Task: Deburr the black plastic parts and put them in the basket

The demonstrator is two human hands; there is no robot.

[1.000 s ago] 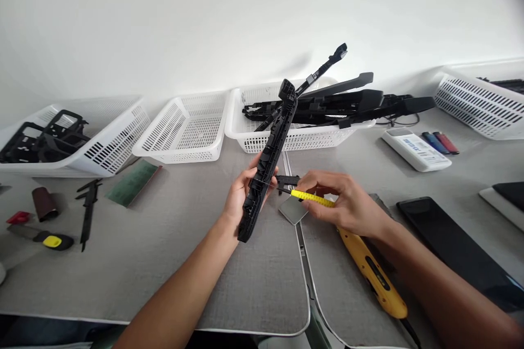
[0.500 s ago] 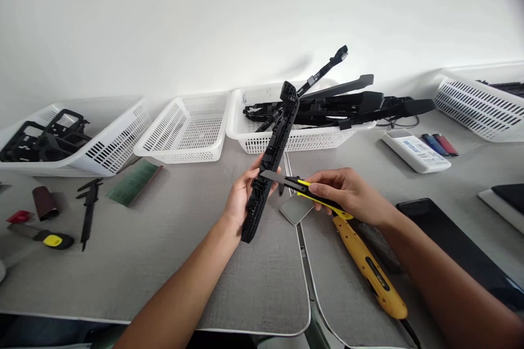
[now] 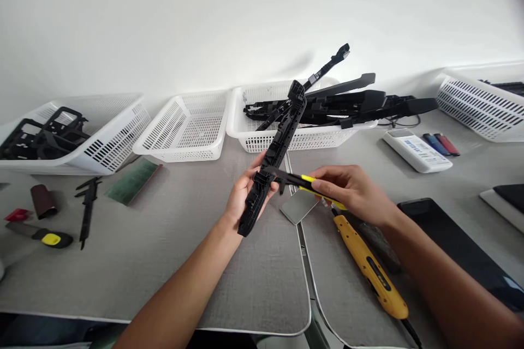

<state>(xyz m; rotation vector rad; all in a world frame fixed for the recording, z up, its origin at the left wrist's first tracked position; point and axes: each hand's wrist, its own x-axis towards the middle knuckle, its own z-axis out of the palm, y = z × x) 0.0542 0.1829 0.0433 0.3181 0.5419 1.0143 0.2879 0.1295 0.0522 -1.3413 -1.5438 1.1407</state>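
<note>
My left hand [image 3: 241, 192] is closed around the middle of a long black plastic part [image 3: 282, 136], which it holds tilted above the table, its upper end leaning right. In my right hand [image 3: 347, 190] is a yellow and black utility knife [image 3: 305, 181], gripped between thumb and fingers. Its blade points left and lies against or just over the plastic part near my left fingers; I cannot tell if it is cutting. Below the knife, a small grey flat plate [image 3: 298, 206] rests across the gap between the tables. A yellow corded tool [image 3: 370, 267] lies under my right forearm.
White baskets [image 3: 184, 152] line the wall; the middle right basket [image 3: 295, 142] holds several long black parts [image 3: 360, 103]. Left on the table are a caliper [image 3: 87, 212], a green sheet [image 3: 133, 181] and a yellow-black tool [image 3: 51, 238]. At right are a white device [image 3: 417, 151] and a black phone-like slab [image 3: 454, 245].
The plastic part has turned slightly, its upper end shifting right and its lower end left. The knife blade has swung flatter across the part and shows darker.
</note>
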